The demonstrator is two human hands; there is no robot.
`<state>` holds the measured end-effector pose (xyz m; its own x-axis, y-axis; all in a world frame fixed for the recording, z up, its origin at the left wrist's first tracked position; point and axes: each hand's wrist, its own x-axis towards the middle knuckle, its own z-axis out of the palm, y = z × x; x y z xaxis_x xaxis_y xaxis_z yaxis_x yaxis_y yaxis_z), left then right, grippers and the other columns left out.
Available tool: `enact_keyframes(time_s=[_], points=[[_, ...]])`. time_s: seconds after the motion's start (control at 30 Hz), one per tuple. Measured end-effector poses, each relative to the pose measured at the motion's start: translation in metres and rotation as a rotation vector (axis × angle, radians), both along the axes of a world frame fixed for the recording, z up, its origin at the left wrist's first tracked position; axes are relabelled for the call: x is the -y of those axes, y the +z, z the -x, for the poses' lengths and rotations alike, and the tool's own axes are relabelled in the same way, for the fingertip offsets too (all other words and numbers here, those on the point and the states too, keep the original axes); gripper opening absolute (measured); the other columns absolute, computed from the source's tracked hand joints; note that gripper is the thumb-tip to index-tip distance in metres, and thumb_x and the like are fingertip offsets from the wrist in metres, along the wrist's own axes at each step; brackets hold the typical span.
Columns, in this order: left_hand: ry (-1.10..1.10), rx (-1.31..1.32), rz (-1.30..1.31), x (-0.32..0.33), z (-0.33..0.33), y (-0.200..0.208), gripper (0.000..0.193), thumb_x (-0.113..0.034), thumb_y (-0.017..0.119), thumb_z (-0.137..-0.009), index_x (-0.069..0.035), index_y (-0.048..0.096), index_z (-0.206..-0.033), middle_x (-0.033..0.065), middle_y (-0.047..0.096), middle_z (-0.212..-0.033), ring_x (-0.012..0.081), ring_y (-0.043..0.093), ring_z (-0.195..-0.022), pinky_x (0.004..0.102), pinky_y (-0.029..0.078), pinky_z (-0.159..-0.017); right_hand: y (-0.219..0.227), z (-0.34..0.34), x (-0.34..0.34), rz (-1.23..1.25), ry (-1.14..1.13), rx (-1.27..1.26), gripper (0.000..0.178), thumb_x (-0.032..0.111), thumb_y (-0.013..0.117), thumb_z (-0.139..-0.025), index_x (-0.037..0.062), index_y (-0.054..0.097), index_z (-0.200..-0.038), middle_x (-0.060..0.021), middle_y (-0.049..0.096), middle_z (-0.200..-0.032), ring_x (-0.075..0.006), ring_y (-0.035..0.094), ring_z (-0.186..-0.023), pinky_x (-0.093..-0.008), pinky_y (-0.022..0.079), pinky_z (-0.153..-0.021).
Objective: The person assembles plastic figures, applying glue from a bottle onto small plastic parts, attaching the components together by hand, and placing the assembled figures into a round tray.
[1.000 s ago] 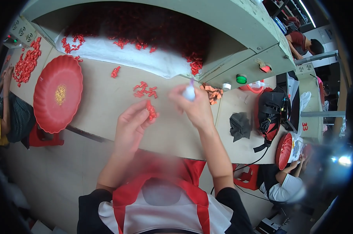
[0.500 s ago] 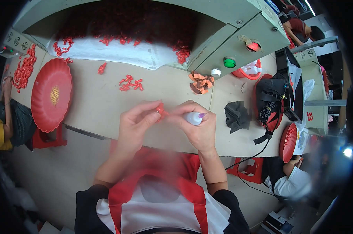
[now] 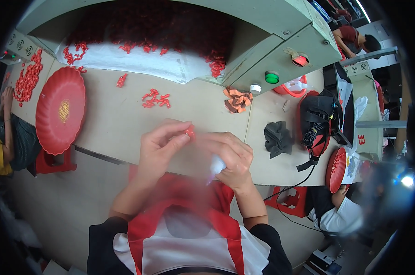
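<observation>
Between thumb and fingers, my left hand (image 3: 159, 144) pinches a small red plastic piece (image 3: 190, 132) above the near part of the table. Close by on the right, my right hand (image 3: 235, 158) is closed around a small white squeeze bottle (image 3: 217, 164). Its purple tip (image 3: 210, 178) points down toward my apron. A blurred patch hides some of the space between the hands, so I cannot tell whether the right fingertips touch the red piece. Beyond my hands lie a small cluster of red pieces (image 3: 155, 99) and one apart from it (image 3: 121, 80).
A green machine (image 3: 262, 59) with an open tunnel spans the back, red pieces on its white sheet (image 3: 138, 63). At left stands a scalloped red tray (image 3: 74, 107). Orange-brown scraps (image 3: 237, 100), a black cloth (image 3: 278, 139) and a black bag (image 3: 320, 114) lie right. Co-workers sit on both sides.
My right hand has turned the bottle over: its tip pointed right before and now points down toward me. My left hand still holds the red piece, almost unmoved.
</observation>
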<state>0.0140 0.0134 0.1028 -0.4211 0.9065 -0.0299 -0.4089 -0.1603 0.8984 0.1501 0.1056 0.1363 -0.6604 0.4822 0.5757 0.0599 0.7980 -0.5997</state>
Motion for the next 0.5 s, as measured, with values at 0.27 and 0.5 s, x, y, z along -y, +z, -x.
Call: enact_keyframes(time_s=[0.27, 0.5], points=[[0.051, -0.156, -0.036, 0.003, -0.004, -0.002, 0.021, 0.006, 0.054, -0.083, 0.003, 0.06, -0.102, 0.0094, 0.056, -0.099, 0.016, 0.058, -0.09, 0.0259, 0.047, -0.077, -0.013, 0.003, 0.008, 0.075, -0.059, -0.104, 0.021, -0.005, 0.066, -0.062, 0.0036, 0.062, -0.081, -0.0084, 0.065, -0.083, -0.02, 0.062, -0.067, -0.0263, 0.049, -0.056], [-0.106, 0.036, 0.015, 0.006, 0.007, 0.002, 0.019, 0.006, 0.054, -0.083, 0.002, 0.06, -0.1, 0.0096, 0.056, -0.093, 0.0164, 0.059, -0.081, 0.0262, 0.051, -0.071, -0.013, 0.0, 0.015, 0.422, -0.062, -0.176, 0.017, -0.01, 0.065, -0.066, -0.0001, 0.061, -0.079, -0.0116, 0.064, -0.08, -0.0184, 0.062, -0.072, -0.0262, 0.049, -0.063]])
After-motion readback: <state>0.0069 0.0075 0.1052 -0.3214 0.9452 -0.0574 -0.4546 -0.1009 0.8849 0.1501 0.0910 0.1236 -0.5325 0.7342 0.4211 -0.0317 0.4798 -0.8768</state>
